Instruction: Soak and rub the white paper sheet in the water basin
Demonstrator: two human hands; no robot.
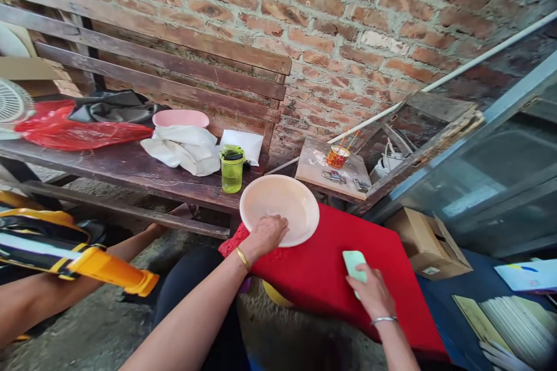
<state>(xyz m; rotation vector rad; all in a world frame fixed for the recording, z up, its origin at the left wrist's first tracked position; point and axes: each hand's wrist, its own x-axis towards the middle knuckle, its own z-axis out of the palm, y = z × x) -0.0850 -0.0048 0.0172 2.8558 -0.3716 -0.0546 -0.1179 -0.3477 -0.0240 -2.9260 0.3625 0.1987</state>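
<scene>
My left hand (268, 233), a gold bangle at its wrist, reaches over the near rim of a pale round basin (308, 197). Its fingers are bent down into the basin, loosely apart, and hold nothing that I can see; the fingertips are partly hidden. The basin seems to hold cloudy water and rests on the far left corner of a red cloth-covered table (324, 269). Over the cloth to the right, my right hand (374, 290), with a silver bangle, grips a flat, light green rectangular piece (354, 264) between thumb and fingers.
A dark wooden bench (130, 169) holds a green bottle (232, 171), a white cloth (187, 148), a pink bowl (180, 119) and a red plastic bag (82, 133). A paper cup (337, 156) stands on a small board. Another person's arm and a yellow-black object (100, 261) are at left; a cardboard box (424, 240) is right.
</scene>
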